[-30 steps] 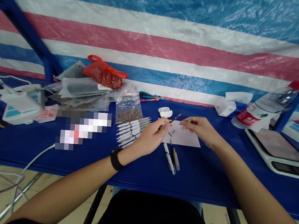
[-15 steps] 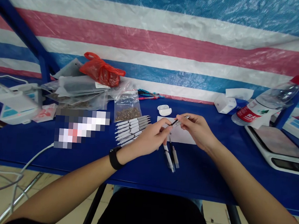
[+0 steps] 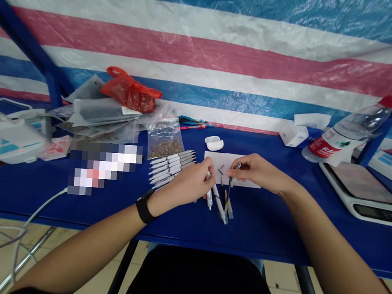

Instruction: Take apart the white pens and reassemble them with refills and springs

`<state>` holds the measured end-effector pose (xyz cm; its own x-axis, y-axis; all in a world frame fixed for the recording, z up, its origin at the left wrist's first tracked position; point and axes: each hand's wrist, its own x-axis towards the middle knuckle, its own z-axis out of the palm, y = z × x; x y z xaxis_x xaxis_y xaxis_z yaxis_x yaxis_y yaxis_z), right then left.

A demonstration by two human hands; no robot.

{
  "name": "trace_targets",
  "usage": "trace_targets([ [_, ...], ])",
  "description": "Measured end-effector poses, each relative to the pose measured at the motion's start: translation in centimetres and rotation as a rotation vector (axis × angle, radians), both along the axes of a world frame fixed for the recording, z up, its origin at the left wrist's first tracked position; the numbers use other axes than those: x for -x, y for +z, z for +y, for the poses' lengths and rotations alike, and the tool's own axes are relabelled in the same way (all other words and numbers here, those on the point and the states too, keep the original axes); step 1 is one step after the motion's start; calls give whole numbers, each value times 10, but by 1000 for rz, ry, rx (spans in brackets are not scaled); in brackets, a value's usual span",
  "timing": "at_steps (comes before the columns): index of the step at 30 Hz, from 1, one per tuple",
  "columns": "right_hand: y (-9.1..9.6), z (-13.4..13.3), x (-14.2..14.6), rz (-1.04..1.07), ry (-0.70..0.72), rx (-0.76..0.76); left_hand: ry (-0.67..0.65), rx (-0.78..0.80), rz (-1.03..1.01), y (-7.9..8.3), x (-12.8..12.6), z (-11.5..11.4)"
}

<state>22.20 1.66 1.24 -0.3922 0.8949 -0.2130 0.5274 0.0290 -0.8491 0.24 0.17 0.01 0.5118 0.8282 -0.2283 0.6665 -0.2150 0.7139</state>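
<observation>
The left hand [image 3: 188, 181] and right hand [image 3: 259, 169] have just drawn apart, the left fingers closed on a white pen [image 3: 209, 199] tip-down, the right fingers pinching an upright black refill [image 3: 228, 196], loose pens [image 3: 219, 207] just below the fingers.

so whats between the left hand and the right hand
In the head view: a sheet of white paper with small metal parts on it, plus a slim dark pen part.

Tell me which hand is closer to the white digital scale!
The right hand is closer. It is over the right part of the white paper, left of the digital scale in the view. The left hand is farther away, at the paper's other side.
</observation>
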Motion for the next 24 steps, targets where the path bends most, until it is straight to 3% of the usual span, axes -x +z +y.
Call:
trace_targets([
  [6,-5,-5,10,-19,140,-42,-43,39,56,5,2,-1],
  [13,-1,-2,5,3,89,-23,-79,16,23,6,3,-2],
  [17,0,-1,5,11,63,-64,-92,-99,108,5,2,-2],
  [24,0,-5,11,53,117,-32,-103,-179,162,3,1,-2],
])
